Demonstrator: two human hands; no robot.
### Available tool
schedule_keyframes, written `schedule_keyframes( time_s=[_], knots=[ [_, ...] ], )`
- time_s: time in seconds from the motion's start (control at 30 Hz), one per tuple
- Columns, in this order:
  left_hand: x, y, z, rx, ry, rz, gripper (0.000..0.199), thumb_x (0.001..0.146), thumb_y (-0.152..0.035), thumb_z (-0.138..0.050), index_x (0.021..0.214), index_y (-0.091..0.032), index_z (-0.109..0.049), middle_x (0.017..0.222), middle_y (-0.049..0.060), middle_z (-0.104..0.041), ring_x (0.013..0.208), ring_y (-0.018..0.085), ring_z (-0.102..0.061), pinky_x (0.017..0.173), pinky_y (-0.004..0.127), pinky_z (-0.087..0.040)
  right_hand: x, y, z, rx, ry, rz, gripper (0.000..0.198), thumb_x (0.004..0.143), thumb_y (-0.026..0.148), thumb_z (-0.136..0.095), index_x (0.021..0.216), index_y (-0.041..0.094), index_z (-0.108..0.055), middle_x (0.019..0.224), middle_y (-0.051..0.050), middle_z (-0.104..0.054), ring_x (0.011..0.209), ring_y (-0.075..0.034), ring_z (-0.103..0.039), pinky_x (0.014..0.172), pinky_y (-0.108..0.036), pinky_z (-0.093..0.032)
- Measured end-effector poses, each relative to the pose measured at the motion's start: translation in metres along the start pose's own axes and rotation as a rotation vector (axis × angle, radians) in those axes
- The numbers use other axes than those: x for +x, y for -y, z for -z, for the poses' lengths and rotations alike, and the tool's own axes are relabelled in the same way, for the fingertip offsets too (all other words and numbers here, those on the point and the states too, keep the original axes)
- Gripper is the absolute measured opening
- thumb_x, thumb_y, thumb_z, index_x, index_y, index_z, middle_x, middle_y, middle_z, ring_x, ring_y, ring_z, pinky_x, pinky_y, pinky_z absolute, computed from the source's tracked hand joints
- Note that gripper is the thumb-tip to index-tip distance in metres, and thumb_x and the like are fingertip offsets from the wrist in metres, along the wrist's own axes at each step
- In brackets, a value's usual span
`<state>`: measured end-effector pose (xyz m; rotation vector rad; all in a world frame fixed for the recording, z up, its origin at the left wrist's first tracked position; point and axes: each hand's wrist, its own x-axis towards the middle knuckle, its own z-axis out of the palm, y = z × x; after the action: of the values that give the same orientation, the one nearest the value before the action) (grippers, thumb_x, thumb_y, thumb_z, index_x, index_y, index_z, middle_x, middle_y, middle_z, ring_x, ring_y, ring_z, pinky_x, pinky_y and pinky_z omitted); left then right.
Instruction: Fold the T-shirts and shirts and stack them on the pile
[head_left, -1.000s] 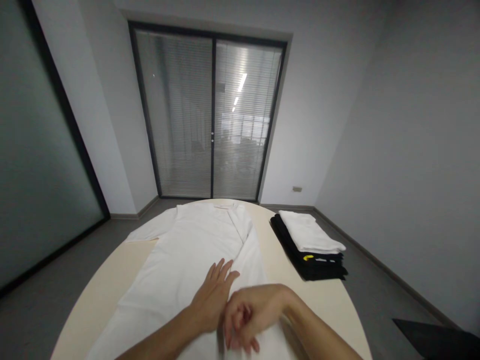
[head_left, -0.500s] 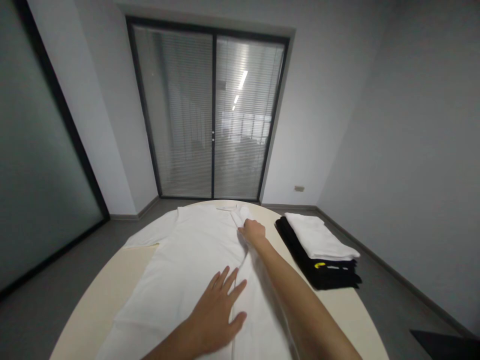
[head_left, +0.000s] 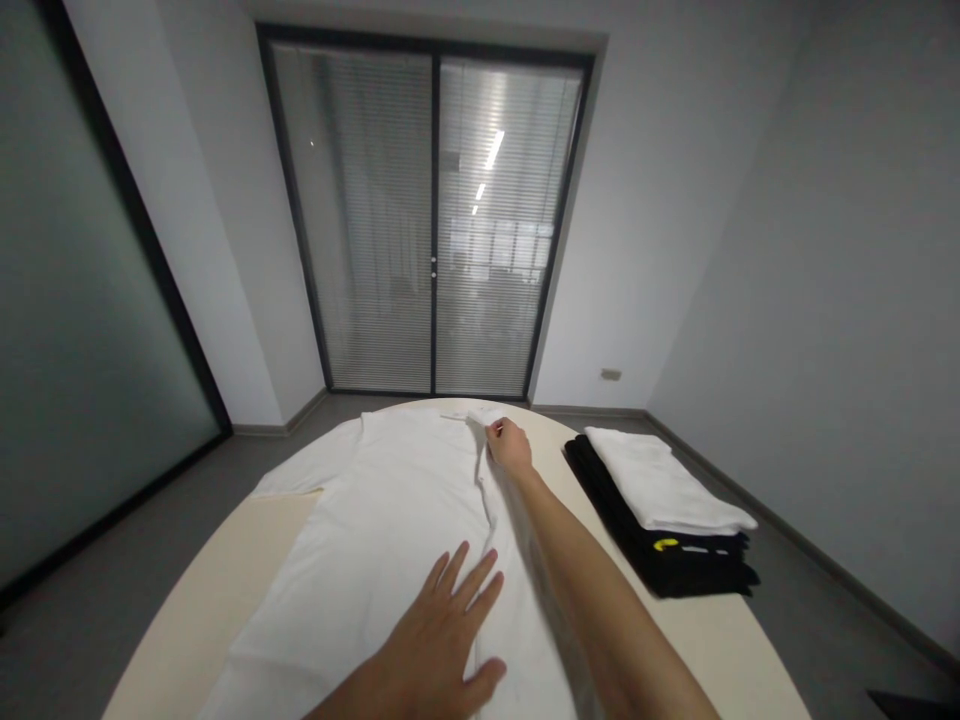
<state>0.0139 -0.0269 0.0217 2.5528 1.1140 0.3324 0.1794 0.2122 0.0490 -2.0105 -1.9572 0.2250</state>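
A white T-shirt [head_left: 390,510] lies spread on the round table, its left sleeve reaching out to the far left and its right side folded inward over the body. My left hand [head_left: 450,625] rests flat on the lower middle of the shirt, fingers spread, beside the folded edge. Farther off, near the collar, my right hand [head_left: 510,445] is closed, its fingers pinching the shirt's folded fabric by the shoulder. My right forearm hides part of the shirt's right side.
On the right of the pale table [head_left: 195,590] sits a stack of folded black garments [head_left: 675,570] with a yellow and white print, topped by a folded white garment [head_left: 660,480]. Beyond the table stand a glass door with blinds [head_left: 367,230] and grey walls.
My right hand has shifted slightly toward the collar, still holding the fabric, and the folded edge looks more bunched. My left hand stays flat on the shirt. The view has turned slightly left.
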Motion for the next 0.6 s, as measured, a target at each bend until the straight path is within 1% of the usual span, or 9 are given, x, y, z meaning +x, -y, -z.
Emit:
schedule_keyframes(
  time_s=[0.07, 0.1, 0.17, 0.23, 0.3, 0.37, 0.4, 0.5, 0.6],
  knots=[
    [0.001, 0.0, 0.0, 0.001, 0.014, 0.011, 0.08, 0.088, -0.04, -0.061, 0.157, -0.028, -0.024, 0.164, 0.006, -0.012, 0.151, 0.036, -0.005, 0.121, 0.061, -0.014, 0.001, 0.002, -0.004, 0.026, 0.014, 0.023, 0.036, 0.099, 0.04, -0.043, 0.127, 0.023, -0.056, 0.111, -0.008, -0.072, 0.104, -0.018, -0.066, 0.08, -0.024, -0.045],
    [0.001, 0.0, 0.0, 0.001, 0.017, 0.019, 0.08, 0.088, -0.04, -0.062, 0.157, -0.027, -0.025, 0.164, 0.007, -0.012, 0.151, 0.036, -0.005, 0.121, 0.061, -0.014, 0.0, 0.003, -0.006, 0.029, 0.021, 0.025, 0.038, 0.097, 0.041, -0.046, 0.129, 0.023, -0.055, 0.112, -0.008, -0.072, 0.103, -0.018, -0.067, 0.081, -0.025, -0.046],
    [0.001, -0.001, 0.0, 0.001, 0.02, 0.035, 0.079, 0.088, -0.04, -0.062, 0.157, -0.026, -0.027, 0.164, 0.009, -0.011, 0.151, 0.036, -0.004, 0.121, 0.061, -0.013, -0.003, 0.004, -0.012, 0.014, 0.024, 0.012, 0.045, 0.094, 0.044, -0.052, 0.132, 0.021, -0.052, 0.115, -0.011, -0.07, 0.105, -0.022, -0.066, 0.082, -0.029, -0.047],
    [0.001, -0.002, 0.0, 0.001, 0.032, 0.054, 0.078, 0.087, -0.04, -0.062, 0.156, -0.025, -0.028, 0.164, 0.01, -0.008, 0.151, 0.036, -0.004, 0.121, 0.061, -0.012, -0.007, 0.006, -0.017, -0.011, 0.03, -0.004, 0.05, 0.089, 0.046, -0.058, 0.129, 0.017, -0.055, 0.117, -0.016, -0.068, 0.106, -0.027, -0.066, 0.083, -0.034, -0.048],
    [0.001, -0.002, -0.001, -0.006, 0.034, 0.074, 0.077, 0.088, -0.041, -0.061, 0.156, -0.024, -0.03, 0.164, 0.011, -0.01, 0.151, 0.036, -0.004, 0.121, 0.061, -0.013, -0.01, 0.009, -0.019, -0.03, 0.044, -0.011, 0.044, 0.087, 0.044, -0.062, 0.119, 0.014, -0.061, 0.116, -0.019, -0.068, 0.105, -0.03, -0.066, 0.083, -0.036, -0.048],
    [0.0, -0.002, -0.005, -0.02, 0.01, 0.084, 0.075, 0.088, -0.041, -0.06, 0.155, -0.023, -0.031, 0.164, 0.012, -0.015, 0.151, 0.036, -0.006, 0.121, 0.06, -0.015, -0.011, 0.013, -0.019, -0.038, 0.053, -0.014, 0.033, 0.089, 0.038, -0.06, 0.109, 0.013, -0.066, 0.113, -0.02, -0.069, 0.104, -0.03, -0.067, 0.082, -0.035, -0.048],
    [0.0, -0.001, -0.007, -0.026, -0.011, 0.089, 0.073, 0.089, -0.04, -0.059, 0.155, -0.023, -0.032, 0.163, 0.012, -0.02, 0.151, 0.035, -0.009, 0.121, 0.06, -0.016, -0.011, 0.014, -0.018, -0.036, 0.049, -0.013, 0.029, 0.091, 0.035, -0.056, 0.107, 0.013, -0.066, 0.112, -0.019, -0.069, 0.103, -0.029, -0.067, 0.081, -0.034, -0.047],
    [0.002, -0.001, -0.013, -0.03, -0.077, 0.106, 0.066, 0.09, -0.037, -0.055, 0.152, -0.023, -0.038, 0.159, 0.011, -0.035, 0.149, 0.032, -0.023, 0.122, 0.055, -0.021, -0.011, 0.018, -0.017, -0.011, 0.023, 0.004, 0.033, 0.099, 0.036, -0.042, 0.111, 0.015, -0.064, 0.112, -0.016, -0.07, 0.103, -0.024, -0.067, 0.081, -0.029, -0.046],
    [0.007, -0.004, -0.013, -0.02, -0.17, 0.147, 0.05, 0.091, -0.027, -0.05, 0.141, -0.022, -0.052, 0.147, 0.011, -0.05, 0.139, 0.029, -0.042, 0.118, 0.049, -0.035, -0.011, 0.018, -0.018, 0.017, 0.026, 0.05, 0.034, 0.102, 0.035, -0.036, 0.111, 0.018, -0.064, 0.11, -0.012, -0.071, 0.101, -0.019, -0.066, 0.08, -0.026, -0.045]
  ],
)
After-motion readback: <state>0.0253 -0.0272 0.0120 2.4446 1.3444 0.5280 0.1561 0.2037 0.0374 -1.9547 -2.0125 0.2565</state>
